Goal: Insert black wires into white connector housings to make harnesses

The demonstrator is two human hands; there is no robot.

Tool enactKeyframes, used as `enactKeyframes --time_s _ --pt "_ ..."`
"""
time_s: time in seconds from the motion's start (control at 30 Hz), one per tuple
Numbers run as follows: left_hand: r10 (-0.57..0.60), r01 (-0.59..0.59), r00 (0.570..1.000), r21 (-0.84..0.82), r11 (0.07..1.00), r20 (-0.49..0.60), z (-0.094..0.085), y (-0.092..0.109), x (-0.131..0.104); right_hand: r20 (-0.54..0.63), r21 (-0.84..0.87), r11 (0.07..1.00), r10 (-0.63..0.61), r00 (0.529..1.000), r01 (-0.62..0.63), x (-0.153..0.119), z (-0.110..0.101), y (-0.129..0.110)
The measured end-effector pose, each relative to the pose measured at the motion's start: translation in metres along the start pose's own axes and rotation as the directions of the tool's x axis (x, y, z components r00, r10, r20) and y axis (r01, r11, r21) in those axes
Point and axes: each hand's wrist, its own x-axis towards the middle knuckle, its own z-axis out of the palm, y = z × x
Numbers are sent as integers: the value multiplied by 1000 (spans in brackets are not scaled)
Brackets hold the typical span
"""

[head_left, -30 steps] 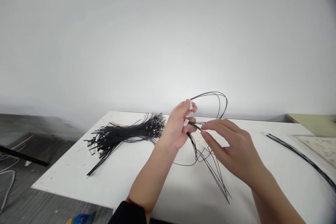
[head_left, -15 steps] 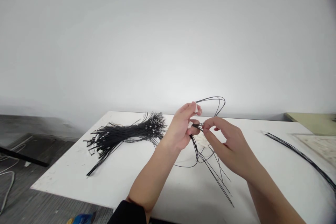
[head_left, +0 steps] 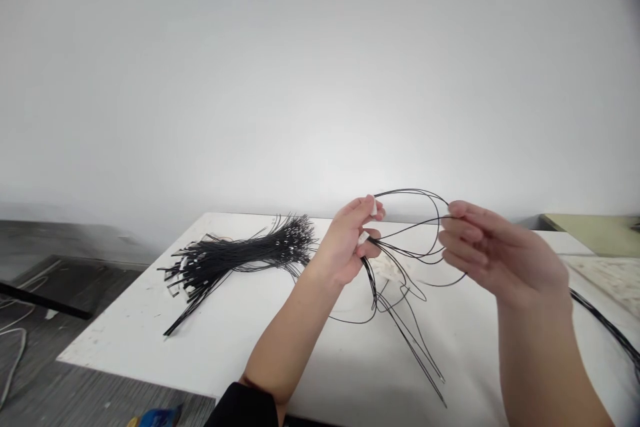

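Note:
Above the middle of the table, my left hand (head_left: 345, 240) is closed on black wires, with a small white connector (head_left: 373, 205) between thumb and fingertips. Another white connector (head_left: 363, 238) shows lower in the same hand, with wires fanning out of it. To the right, my right hand (head_left: 480, 240) pinches thin black wires (head_left: 415, 191) between thumb and forefinger; they arc between both hands. Loose wire ends (head_left: 415, 347) hang down over the table. A big bundle of black wires (head_left: 240, 250) with white connectors lies to the left of my left hand.
The white table (head_left: 140, 347) stands against a pale wall. Whitish small pieces (head_left: 390, 267) lie behind the wires. More black wires (head_left: 605, 323) rest at the right, near a light green board (head_left: 590, 233). A blue packet (head_left: 157, 417) and cables are on the floor at the left.
My right hand has moved right and slightly up, away from the lower connector, drawing wires out into wide loops. My left hand has hardly moved.

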Motion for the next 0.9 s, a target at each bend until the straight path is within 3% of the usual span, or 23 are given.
enactKeyframes --time_s 0.13,0.23,0.37,0.5,0.7,0.8,0.83,0.9 --pt "10 -10 1000 -5 1000 -14 -1 2 0 -113 -31 986 -166 980 163 -5 -22 -5" --pt "12 -12 1000 -4 1000 -9 -2 4 0 -269 23 967 -240 933 255 -8 -26 -5" --pt "18 -18 1000 -11 1000 -9 -3 5 1 -536 248 878 -228 813 409 -7 -22 -5" --pt "23 -23 1000 2 1000 -8 -3 4 0 -591 340 791 -241 770 508 -7 -26 -9" --pt "5 -15 997 129 992 80 -4 9 -2 -629 108 860 -329 705 499 -15 -32 -14" --pt "-20 -4 993 197 980 118 -5 11 -4 -695 -173 854 -458 554 490 -13 -15 -7" --pt "-21 -7 991 213 977 129 -5 11 -4 -688 -304 826 -534 490 474 -12 -7 -4" --pt "-20 -16 988 232 973 151 -5 10 -5 -592 -551 720 -693 411 422 -11 10 1"
